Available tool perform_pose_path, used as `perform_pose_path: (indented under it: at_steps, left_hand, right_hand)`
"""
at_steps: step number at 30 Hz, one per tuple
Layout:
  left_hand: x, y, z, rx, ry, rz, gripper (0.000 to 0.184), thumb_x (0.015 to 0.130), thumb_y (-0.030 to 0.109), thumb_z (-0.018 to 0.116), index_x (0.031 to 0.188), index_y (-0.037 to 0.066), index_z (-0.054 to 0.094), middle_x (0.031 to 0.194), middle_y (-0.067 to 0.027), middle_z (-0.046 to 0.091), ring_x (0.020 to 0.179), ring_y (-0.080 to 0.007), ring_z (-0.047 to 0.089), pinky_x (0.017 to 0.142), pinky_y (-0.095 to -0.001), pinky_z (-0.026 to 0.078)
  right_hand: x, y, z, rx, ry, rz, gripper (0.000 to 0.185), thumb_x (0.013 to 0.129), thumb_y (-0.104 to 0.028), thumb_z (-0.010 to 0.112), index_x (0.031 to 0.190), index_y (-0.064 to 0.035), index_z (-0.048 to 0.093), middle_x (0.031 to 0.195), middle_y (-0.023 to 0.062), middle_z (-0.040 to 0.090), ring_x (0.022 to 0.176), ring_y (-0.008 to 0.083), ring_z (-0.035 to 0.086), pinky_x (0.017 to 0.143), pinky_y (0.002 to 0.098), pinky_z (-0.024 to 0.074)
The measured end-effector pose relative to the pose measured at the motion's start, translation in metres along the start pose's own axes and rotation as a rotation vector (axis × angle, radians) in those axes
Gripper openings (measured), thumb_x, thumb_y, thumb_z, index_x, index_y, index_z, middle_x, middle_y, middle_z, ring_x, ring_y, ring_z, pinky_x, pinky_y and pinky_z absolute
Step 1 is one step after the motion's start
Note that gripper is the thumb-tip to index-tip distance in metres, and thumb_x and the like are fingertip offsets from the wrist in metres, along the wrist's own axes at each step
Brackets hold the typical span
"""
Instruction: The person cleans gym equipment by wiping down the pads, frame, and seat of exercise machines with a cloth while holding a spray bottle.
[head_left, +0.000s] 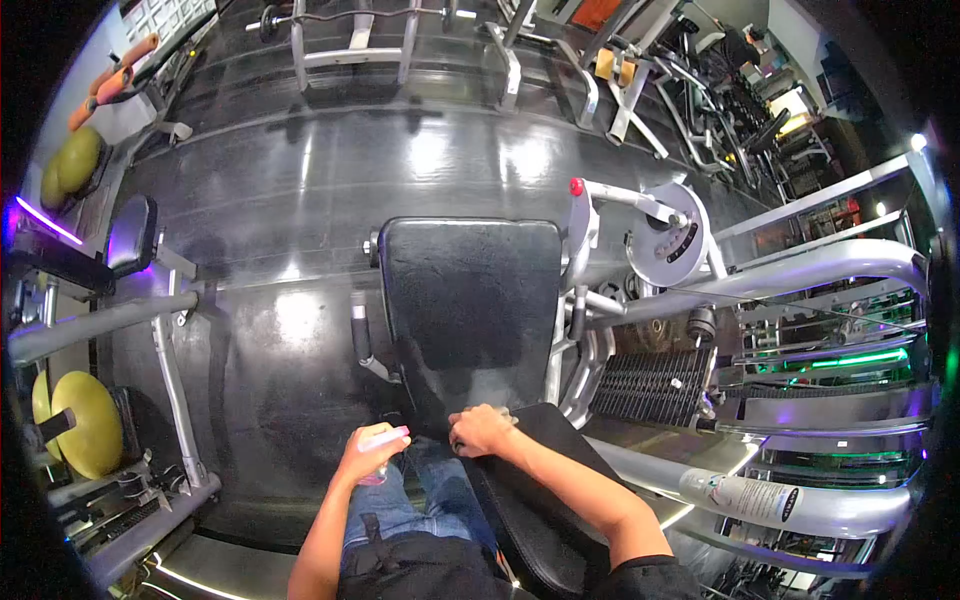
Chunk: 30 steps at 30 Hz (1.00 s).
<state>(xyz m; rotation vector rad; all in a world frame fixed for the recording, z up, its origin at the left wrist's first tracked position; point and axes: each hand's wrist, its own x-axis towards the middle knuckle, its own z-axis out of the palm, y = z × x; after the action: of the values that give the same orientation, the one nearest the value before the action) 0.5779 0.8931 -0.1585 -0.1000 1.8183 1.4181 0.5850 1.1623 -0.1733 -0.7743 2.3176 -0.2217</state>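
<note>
My left hand is wrapped round a small clear bottle with a pinkish-red tip, held above my jeans. My right hand is closed at the near edge of a black padded seat. Something pale shows by its knuckles, too small to name. Just beyond both hands stands a wide black backrest pad, with a lighter, hazy patch low on its surface near my right hand.
At the right is a grey machine frame with a round cam plate and a weight stack. A metal handle juts out left of the backrest. Another machine with yellow discs stands at the left.
</note>
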Motion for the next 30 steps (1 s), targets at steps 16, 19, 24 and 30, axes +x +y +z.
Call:
perform_pose_path:
  at_steps: [16,19,24,30]
  left_hand:
    - [-0.026,-0.001,-0.004,-0.112,0.079,0.047,0.026,0.087,0.033,0.076,0.089,0.007,0.072,0.063,0.0032,0.059,0.054,-0.0057,0.053,0.051,-0.0257,0.041]
    - [-0.025,-0.005,-0.006,-0.115,0.082,0.089,0.026,0.086,0.033,0.076,0.088,0.008,0.072,0.062,0.0043,0.057,0.053,-0.0056,0.052,0.051,-0.0250,0.041]
    - [-0.024,-0.010,-0.005,-0.106,0.073,0.100,0.026,0.086,0.033,0.076,0.088,0.008,0.071,0.062,0.0048,0.056,0.052,-0.0059,0.052,0.050,-0.0250,0.041]
    - [-0.024,0.002,0.003,-0.099,0.002,0.131,0.025,0.087,0.033,0.076,0.087,0.008,0.071,0.062,0.0042,0.058,0.053,-0.0057,0.053,0.050,-0.0249,0.041]
  right_hand:
    - [0.027,-0.088,0.021,-0.466,-0.270,0.337,0.026,0.092,-0.027,0.058,0.104,-0.0154,0.077,0.112,0.0077,0.067,0.108,0.0293,0.058,0.086,0.0495,0.0499]
    - [-0.026,-0.103,-0.026,-0.267,-0.246,0.348,0.022,0.089,-0.023,0.060,0.099,-0.0138,0.078,0.109,0.0080,0.068,0.105,0.0284,0.060,0.082,0.0458,0.0526]
    - [-0.073,-0.050,-0.034,0.014,-0.045,0.487,0.019,0.079,-0.027,0.069,0.095,-0.0282,0.079,0.096,0.0077,0.073,0.091,0.0283,0.072,0.074,0.0419,0.0596]
    - [-0.076,0.011,0.006,0.132,0.113,0.720,0.019,0.079,-0.028,0.069,0.094,-0.0346,0.079,0.088,0.0074,0.074,0.083,0.0292,0.072,0.076,0.0411,0.0593]
